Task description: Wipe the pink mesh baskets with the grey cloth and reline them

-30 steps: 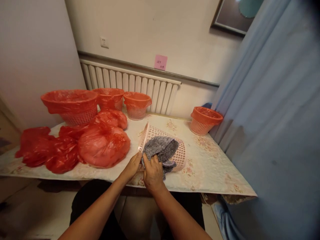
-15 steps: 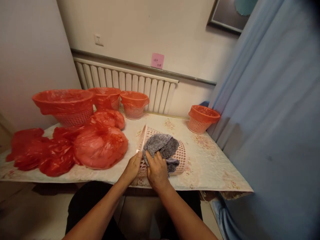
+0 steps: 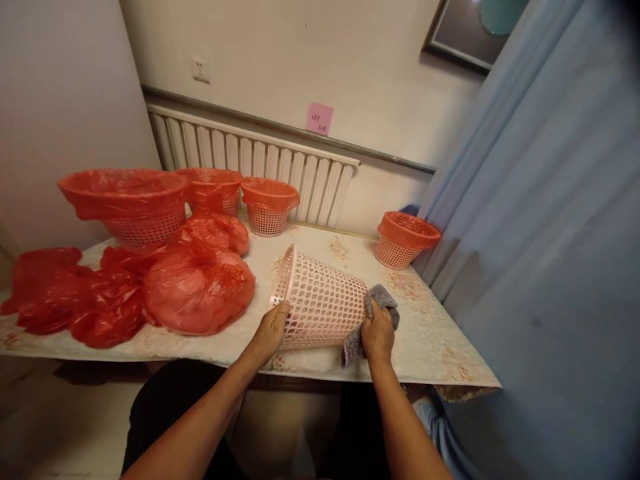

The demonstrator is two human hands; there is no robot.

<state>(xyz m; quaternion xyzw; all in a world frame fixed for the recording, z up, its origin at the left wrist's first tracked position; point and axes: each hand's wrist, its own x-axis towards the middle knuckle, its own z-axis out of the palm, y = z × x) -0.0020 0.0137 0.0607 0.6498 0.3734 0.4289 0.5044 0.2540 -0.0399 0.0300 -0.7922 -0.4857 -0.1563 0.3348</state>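
A pale pink perforated basket (image 3: 325, 297) lies on its side on the table, its mouth facing left. My left hand (image 3: 273, 327) is closed on the basket's rim at the near left. At the basket's base, on the right, my right hand (image 3: 379, 333) is closed on a grey cloth (image 3: 389, 300), which bunches above the fingers and hangs down to their left. The cloth is against the bottom end of the basket.
Red bags (image 3: 200, 287) lie on the left of the floral-covered table (image 3: 430, 340). Behind them stand baskets (image 3: 270, 203) lined with red plastic; another lined basket (image 3: 403, 240) is at the back right, beside a blue curtain (image 3: 540, 267).
My right hand has moved right with the grey cloth, from the basket's side near the rim to its base. My left hand still holds the rim.
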